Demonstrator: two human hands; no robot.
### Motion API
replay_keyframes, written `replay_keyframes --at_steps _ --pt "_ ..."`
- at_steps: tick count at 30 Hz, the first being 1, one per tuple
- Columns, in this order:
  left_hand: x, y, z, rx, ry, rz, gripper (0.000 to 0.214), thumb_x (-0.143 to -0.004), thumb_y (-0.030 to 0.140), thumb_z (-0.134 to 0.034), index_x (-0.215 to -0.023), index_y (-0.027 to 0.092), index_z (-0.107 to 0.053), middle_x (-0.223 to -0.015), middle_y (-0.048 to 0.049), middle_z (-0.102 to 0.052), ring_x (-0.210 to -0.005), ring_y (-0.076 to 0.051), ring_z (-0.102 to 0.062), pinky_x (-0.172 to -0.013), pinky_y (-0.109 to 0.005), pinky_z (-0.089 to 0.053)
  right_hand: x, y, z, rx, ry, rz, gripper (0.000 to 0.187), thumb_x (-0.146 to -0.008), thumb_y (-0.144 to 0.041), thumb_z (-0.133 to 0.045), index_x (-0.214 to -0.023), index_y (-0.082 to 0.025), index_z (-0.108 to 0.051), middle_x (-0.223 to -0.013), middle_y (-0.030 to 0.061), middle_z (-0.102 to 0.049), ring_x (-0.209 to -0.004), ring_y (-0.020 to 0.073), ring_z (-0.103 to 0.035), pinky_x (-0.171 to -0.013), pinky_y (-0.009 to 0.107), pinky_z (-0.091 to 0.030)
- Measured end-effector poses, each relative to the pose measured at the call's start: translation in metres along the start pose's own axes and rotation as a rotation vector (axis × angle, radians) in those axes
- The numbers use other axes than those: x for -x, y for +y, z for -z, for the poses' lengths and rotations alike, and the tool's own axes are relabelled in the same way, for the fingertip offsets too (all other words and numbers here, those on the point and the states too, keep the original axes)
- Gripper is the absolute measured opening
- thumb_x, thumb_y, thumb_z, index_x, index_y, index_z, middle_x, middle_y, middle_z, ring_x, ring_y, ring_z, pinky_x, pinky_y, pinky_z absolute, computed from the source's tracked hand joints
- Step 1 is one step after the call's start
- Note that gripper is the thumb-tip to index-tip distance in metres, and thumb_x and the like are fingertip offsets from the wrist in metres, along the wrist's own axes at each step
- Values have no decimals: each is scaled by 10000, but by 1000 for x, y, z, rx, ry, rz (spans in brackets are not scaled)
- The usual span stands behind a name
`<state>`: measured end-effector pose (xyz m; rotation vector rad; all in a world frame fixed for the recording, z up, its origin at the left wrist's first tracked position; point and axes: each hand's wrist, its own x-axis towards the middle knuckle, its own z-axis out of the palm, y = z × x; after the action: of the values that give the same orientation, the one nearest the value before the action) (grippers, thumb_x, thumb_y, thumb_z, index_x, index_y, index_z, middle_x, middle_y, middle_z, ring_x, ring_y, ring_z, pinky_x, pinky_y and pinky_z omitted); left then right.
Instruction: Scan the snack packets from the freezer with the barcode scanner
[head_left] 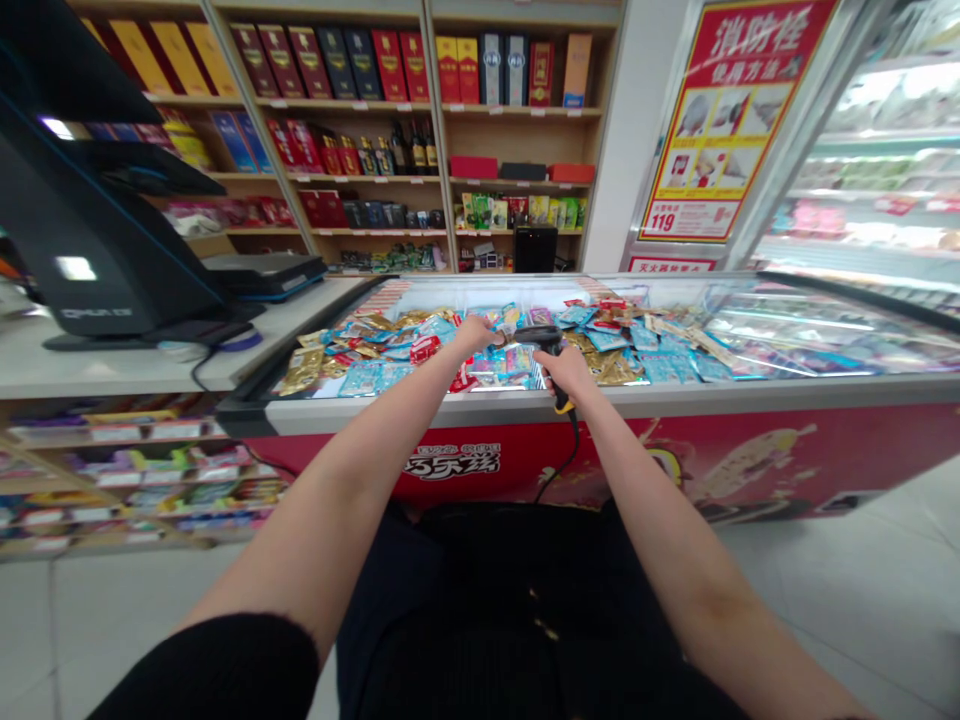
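Observation:
My right hand (570, 372) is closed round the grip of a black and yellow barcode scanner (541, 336). The scanner's head points left, over the open chest freezer (450, 410), and its black cable (574, 440) hangs down the freezer's front. Just left of the scanner's head is my left hand (474, 333), fingers bent together among the wrapped ice creams. Whatever lies in those fingers is too small and blurred to name. Blue ice-cream packets (375, 378) and gold ones (304, 368) fill the freezer, with several red wrappers (425, 349) between them.
A counter (300, 310) with a dark checkout terminal (112, 230) stands at left, above snack shelves (150, 470). Wall shelves (360, 180) hold boxes and bottles behind the freezer. At right are a red poster (731, 120), a sliding glass lid (817, 320) and a lit display cooler (885, 180).

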<state>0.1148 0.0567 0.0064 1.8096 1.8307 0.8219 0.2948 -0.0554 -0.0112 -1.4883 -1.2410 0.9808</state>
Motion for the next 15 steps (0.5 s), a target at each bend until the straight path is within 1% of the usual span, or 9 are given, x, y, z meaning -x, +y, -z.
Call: replay_keyframes --at_steps 4,8,12,15 --pt "-1 23 -22 215 -91 75 205 -662 140 -869 -764 163 -693 -593 33 -621 -720 -173 -704 -733 -280 -593 -2 4 13 -41 41 -16 265 -908 -206 -722 -713 -184 -544 -507 -34 -537 -379 90 -469 -375 197 -386" --pt "1 56 -46 407 -171 116 260 -677 76 -844 -689 165 -600 -558 60 -589 -641 -110 -651 -784 -287 -612 -6 10 33 -86 70 -31 297 -903 -216 -727 -682 -197 -529 -487 -37 -517 -371 93 -462 -372 200 -382" --pt "2 89 -67 519 -257 111 310 -673 47 -823 -616 165 -542 -541 57 -578 -617 -97 -635 -815 -290 -617 -15 20 58 -146 99 -53 328 -930 -237 -692 -655 -210 -514 -458 -36 -495 -358 105 -449 -364 217 -380" --pt "-2 116 -82 587 -281 104 288 -671 25 -800 -610 160 -553 -537 50 -579 -628 -111 -653 -810 -283 -618 -21 28 81 -196 141 -57 316 -911 -245 -712 -665 -214 -516 -454 -38 -498 -352 110 -442 -355 226 -381"
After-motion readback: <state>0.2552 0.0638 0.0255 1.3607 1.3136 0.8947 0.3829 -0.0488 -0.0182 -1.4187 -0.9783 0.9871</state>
